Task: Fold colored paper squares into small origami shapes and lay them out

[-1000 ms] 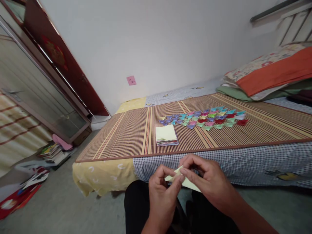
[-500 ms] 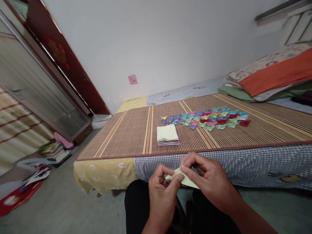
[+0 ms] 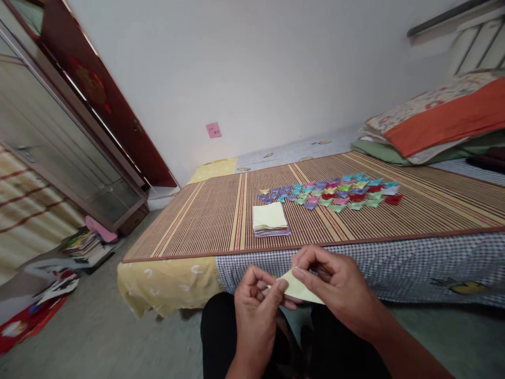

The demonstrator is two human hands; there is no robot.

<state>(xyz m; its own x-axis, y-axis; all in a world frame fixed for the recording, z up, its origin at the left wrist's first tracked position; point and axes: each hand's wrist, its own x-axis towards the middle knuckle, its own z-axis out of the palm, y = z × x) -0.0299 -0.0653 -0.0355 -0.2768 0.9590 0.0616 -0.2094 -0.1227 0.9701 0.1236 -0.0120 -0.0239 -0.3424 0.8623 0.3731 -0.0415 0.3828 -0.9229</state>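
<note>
A pale yellow sheet of paper [image 3: 300,289], folded to a triangular shape, is held in the air over my lap. My left hand [image 3: 258,310] pinches its left corner between thumb and fingers. At its upper edge my right hand [image 3: 335,284] grips it with thumb and forefinger. Just beyond my hands, a stack of square paper sheets [image 3: 270,217] with a pale yellow top sheet lies on the striped mat [image 3: 197,226]. Several rows of small folded paper pieces [image 3: 343,193] in many colours lie behind it to the right. Parts of the held paper are hidden by my fingers.
The mat covers a bed with a checked sheet [image 3: 414,258] and a yellow cloth [image 3: 169,281]. Folded bedding [image 3: 437,118] is piled at the right. A pink note [image 3: 213,130] sticks to the wall. Books [image 3: 81,245] lie low at the left, near a glazed door [image 3: 74,116].
My left hand has slid a little left along the paper, and its thumb has drawn away from my right hand. More of the paper's face shows. The view has shifted slightly.
</note>
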